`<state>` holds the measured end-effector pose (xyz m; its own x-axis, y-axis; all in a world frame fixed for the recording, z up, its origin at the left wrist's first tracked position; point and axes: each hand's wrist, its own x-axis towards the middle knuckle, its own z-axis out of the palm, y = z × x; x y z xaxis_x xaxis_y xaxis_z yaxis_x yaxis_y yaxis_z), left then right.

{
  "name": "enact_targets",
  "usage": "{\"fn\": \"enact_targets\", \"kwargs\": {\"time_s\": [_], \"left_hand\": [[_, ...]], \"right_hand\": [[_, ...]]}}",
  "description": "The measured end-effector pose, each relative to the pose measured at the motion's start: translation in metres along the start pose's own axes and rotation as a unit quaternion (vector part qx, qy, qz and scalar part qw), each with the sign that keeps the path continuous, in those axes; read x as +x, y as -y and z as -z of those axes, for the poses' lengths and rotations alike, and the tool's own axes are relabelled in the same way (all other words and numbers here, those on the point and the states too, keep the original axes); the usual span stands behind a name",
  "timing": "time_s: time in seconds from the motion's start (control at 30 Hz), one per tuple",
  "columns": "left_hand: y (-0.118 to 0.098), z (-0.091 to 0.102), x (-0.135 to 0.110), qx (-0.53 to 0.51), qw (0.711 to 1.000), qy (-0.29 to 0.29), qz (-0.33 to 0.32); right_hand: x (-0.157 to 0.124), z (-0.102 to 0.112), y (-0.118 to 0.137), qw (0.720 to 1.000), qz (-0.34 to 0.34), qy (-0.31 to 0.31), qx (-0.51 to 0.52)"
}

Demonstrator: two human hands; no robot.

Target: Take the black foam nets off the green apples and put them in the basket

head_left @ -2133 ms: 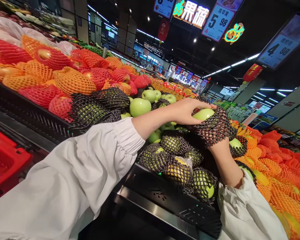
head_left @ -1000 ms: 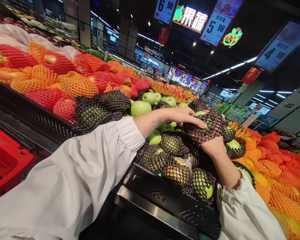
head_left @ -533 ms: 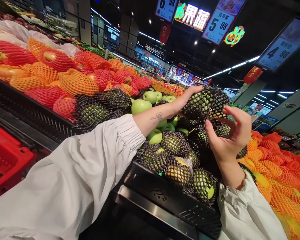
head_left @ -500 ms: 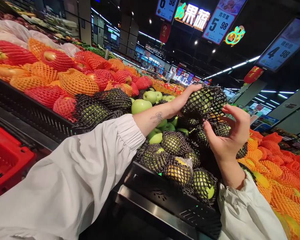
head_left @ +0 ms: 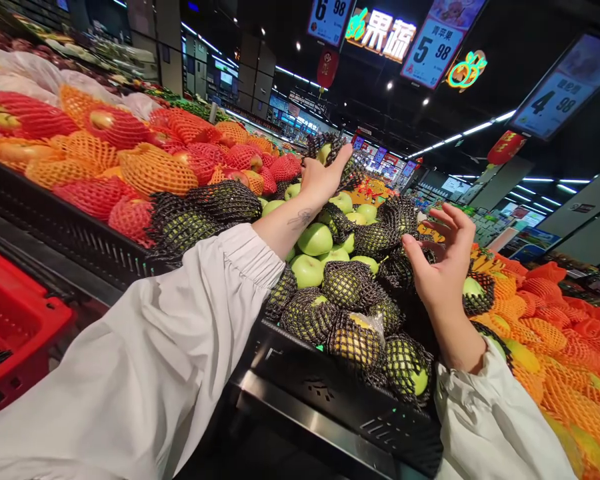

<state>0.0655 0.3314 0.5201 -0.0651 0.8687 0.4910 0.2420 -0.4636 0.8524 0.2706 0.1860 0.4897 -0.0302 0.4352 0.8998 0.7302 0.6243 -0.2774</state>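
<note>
Netted apple (head_left: 324, 153), green fruit in a black mesh sleeve, sits at the far side of the left hand (head_left: 320, 179), just beyond the back of that grip and partly hidden by it. The thumb and fingers curve round it, so the grip is closed on the fruit, though the far fingertips are out of sight and I cannot tell how tightly they press. The fruit looks roundish, with no clear long axis. The left hand is plainly the nearer one, touching it; the right hand (head_left: 445, 270) stands well apart, to the right of the left grip and closer to the person. The right hand's own grip is wide open, thumb spread from bent fingers, with nothing seen in it; a black-netted bundle (head_left: 399, 217) lies just left of its thumb. Below the left grip, towards the person, bare green apples (head_left: 315, 239) are heaped, and nearer yet lie netted fruits (head_left: 407, 368) behind the front wall of a black crate (head_left: 325, 387). Left of the left grip are fruits in red and orange sleeves (head_left: 157, 165).
</note>
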Motion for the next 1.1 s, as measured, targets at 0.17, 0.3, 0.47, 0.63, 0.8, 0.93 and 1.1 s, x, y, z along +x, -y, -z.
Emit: {"fn": "enact_targets", "kwargs": {"time_s": [0.17, 0.3, 0.47, 0.63, 0.8, 0.93, 1.1], "left_hand": [[0.014, 0.0, 0.007, 0.103, 0.988, -0.097, 0.055], [0.018, -0.002, 0.005, 0.159, 0.983, -0.072, 0.055], [0.021, -0.001, 0.003, 0.21, 0.976, -0.031, 0.042], [0.025, 0.0, 0.004, 0.238, 0.971, 0.009, 0.019], [0.02, 0.001, 0.002, 0.285, 0.956, 0.065, 0.017], [0.015, -0.001, -0.001, 0.281, 0.955, 0.085, -0.03], [0.019, -0.005, 0.0, 0.275, 0.958, 0.083, -0.023]], "right_hand": [[0.0, 0.001, 0.001, 0.998, -0.023, -0.06, -0.017], [0.001, 0.003, -0.002, 0.994, -0.049, -0.094, -0.026], [0.003, 0.002, -0.008, 0.989, -0.1, -0.108, 0.002], [0.003, 0.001, -0.011, 0.988, -0.113, -0.107, 0.01], [0.003, 0.002, -0.011, 0.986, -0.124, -0.107, 0.005], [0.004, 0.002, -0.012, 0.987, -0.121, -0.11, 0.0], [0.004, 0.002, -0.012, 0.987, -0.116, -0.114, 0.001]]}}
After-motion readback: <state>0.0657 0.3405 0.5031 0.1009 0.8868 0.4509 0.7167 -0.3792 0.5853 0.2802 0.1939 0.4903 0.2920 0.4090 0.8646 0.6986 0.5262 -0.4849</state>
